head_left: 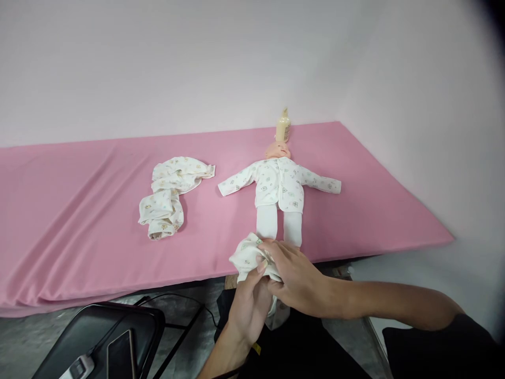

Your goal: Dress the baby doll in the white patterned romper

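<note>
A baby doll lies on its back on the pink-covered table. It wears a white printed jacket, arms spread wide, with white legs pointing toward me. At the table's front edge, by the doll's feet, I hold bunched white printed baby pants. My left hand grips the cloth from below, thumb on top. Over its right side curl the fingers of my right hand. The doll's feet are mostly hidden behind my hands.
Crumpled printed baby clothes lie left of the doll. A cream pump bottle stands behind its head, near the wall. At lower left, a black chair bears a phone and a grey-white device with a cable.
</note>
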### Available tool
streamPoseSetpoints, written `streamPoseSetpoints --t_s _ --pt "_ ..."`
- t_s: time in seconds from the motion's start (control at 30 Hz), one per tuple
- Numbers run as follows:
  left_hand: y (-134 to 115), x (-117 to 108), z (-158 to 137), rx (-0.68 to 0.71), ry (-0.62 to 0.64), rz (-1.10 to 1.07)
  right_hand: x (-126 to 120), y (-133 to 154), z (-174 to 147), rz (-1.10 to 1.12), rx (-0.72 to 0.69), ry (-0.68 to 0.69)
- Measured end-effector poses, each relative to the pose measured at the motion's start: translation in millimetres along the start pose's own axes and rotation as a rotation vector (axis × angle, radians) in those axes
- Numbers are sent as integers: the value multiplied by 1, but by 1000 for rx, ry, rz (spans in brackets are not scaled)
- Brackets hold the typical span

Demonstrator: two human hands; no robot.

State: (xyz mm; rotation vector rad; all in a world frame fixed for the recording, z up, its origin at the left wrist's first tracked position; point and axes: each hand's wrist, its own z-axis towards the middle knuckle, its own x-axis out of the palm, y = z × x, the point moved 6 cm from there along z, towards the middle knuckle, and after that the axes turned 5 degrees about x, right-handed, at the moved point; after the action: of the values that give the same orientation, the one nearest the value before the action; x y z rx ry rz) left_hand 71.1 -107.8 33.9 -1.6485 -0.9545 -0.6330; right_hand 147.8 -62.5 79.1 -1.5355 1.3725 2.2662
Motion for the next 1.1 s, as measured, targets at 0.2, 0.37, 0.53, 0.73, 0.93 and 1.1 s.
streamPoseSetpoints --t_s 0.2,0.37,0.53,0.73,0.93,1.1 --pt "0 1 3 30 -57 27 -2 -13 -10 94 50 -104" --pt "3 -1 5 29 -99 73 6 -23 -19 -159 225 -69" --pt "9 -7 5 32 -131 95 11 -22 -22 -273 251 -9" --pt "14 -13 8 55 -209 107 14 -23 -25 -265 221 -16" --pt "13 -15 9 61 -243 51 11 -24 -25 -110 26 -132" --pt "7 -12 14 35 -210 -64 10 -25 -19 -57 -130 -155"
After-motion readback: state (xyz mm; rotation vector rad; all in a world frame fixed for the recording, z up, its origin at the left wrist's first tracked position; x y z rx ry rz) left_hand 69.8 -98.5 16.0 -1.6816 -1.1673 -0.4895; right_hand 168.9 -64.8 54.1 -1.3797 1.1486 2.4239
